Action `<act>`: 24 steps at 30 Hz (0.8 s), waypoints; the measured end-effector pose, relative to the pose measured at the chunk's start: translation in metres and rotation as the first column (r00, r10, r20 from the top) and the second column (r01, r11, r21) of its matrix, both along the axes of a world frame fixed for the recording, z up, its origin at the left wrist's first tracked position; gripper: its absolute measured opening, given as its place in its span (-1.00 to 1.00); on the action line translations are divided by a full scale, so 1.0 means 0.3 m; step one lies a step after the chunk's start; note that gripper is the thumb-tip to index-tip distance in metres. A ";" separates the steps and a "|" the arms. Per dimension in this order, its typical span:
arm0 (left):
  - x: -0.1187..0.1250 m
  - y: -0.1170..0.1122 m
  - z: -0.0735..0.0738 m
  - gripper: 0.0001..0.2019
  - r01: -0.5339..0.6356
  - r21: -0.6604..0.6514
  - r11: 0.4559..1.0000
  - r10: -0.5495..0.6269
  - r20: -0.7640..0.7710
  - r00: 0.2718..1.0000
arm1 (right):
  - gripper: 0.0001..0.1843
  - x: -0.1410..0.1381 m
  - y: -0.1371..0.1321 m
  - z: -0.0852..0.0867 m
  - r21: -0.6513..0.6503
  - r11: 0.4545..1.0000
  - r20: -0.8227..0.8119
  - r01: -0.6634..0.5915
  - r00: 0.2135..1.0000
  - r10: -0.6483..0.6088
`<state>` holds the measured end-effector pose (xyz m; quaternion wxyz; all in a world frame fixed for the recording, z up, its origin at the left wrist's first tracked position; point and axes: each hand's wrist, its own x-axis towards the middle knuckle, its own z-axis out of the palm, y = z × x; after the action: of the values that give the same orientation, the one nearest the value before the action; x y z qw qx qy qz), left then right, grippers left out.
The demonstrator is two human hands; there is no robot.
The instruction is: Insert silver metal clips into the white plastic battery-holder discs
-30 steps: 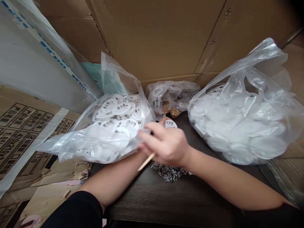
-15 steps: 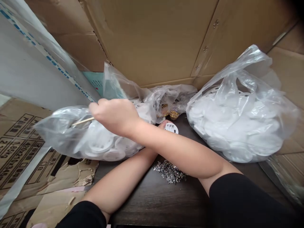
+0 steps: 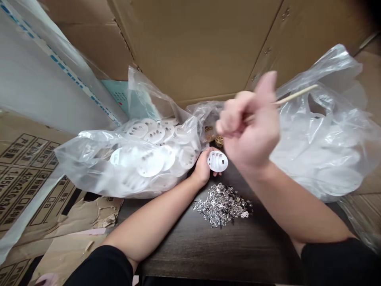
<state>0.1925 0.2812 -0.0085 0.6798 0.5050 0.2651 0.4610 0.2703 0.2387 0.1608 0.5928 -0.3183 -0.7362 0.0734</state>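
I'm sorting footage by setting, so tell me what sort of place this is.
Probably a makeshift small-parts workstation, perhaps in a workshop: a heap of small metal parts lies on a dark table, near a clear plastic bag holding many white discs.

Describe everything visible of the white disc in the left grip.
The white disc is round and plastic-looking. Its face, turned towards the camera, carries several lines and small dark marks, including a squarish one at right; finer detail is unclear. The left grip holds it by its left side, fingertips showing below its lower edge, beyond the pile of small metal pieces.
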 end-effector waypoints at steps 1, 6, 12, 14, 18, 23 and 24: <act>0.007 -0.013 0.010 -0.47 0.018 -0.017 1.000 -0.018 0.023 1.000 | -0.35 0.051 0.021 -0.028 -0.115 0.984 -0.222 -0.138 0.969 0.110; 0.024 -0.030 0.028 -0.53 0.085 -0.081 0.993 -0.078 0.094 0.992 | -0.17 0.167 0.135 -0.239 -0.325 0.832 -0.618 -0.450 0.767 0.173; 0.027 -0.032 0.015 -0.60 0.068 -0.065 0.996 -0.062 0.088 0.994 | -0.14 0.143 0.157 -0.327 -0.354 0.768 -0.682 -0.534 0.709 0.180; 0.027 -0.034 0.016 -0.60 0.049 -0.052 0.997 -0.045 0.066 0.997 | -0.16 0.143 0.158 -0.330 -0.353 0.756 -0.703 -0.551 0.690 0.175; 0.030 -0.035 0.021 -0.62 0.040 -0.039 0.998 -0.038 0.038 0.999 | -0.23 0.153 0.161 -0.341 -0.371 0.729 -0.725 -0.575 0.670 0.159; 0.034 -0.032 0.022 -0.62 0.034 -0.040 0.999 -0.033 0.025 0.999 | -0.32 0.166 0.161 -0.357 -0.321 0.709 -0.751 -0.627 0.625 0.213; 0.034 -0.031 0.021 -0.62 0.036 -0.038 0.999 -0.035 0.018 0.999 | -0.31 0.167 0.160 -0.359 -0.309 0.704 -0.757 -0.639 0.614 0.225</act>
<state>0.2027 0.2718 -0.0021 0.6996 0.4925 0.2592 0.4481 0.3203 0.2869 0.0531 0.6577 -0.2286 -0.4733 0.5396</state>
